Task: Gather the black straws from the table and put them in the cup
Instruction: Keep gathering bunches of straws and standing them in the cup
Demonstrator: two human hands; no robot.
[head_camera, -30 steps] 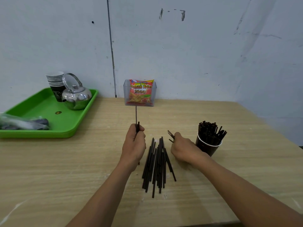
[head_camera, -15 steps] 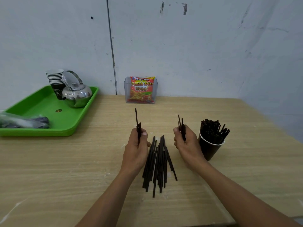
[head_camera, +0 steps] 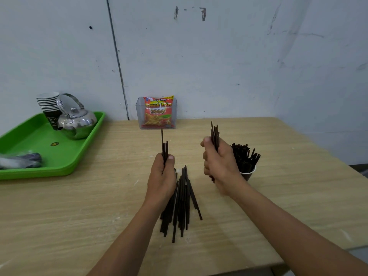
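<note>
Above the loose straws (head_camera: 182, 200) (on table), both hands (head_camera: 162, 182) clutch bundles.

Both hands grip upright bundles of black straws: the left hand (head_camera: 162, 177) a few, the right hand (head_camera: 220, 164) more, just beside the cup (head_camera: 248, 174). Loose straws (head_camera: 182, 204) lie on the table (head_camera: 79, 206) between them.

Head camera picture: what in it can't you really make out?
- Cup: mostly hidden behind the right hand; any print unseen.
- Straws on the table: too overlapped to count, some under the left hand.
- Wrapped bundle on the green tray: cut by the left edge, blurred.
- Stacked cups: print too small.
</note>
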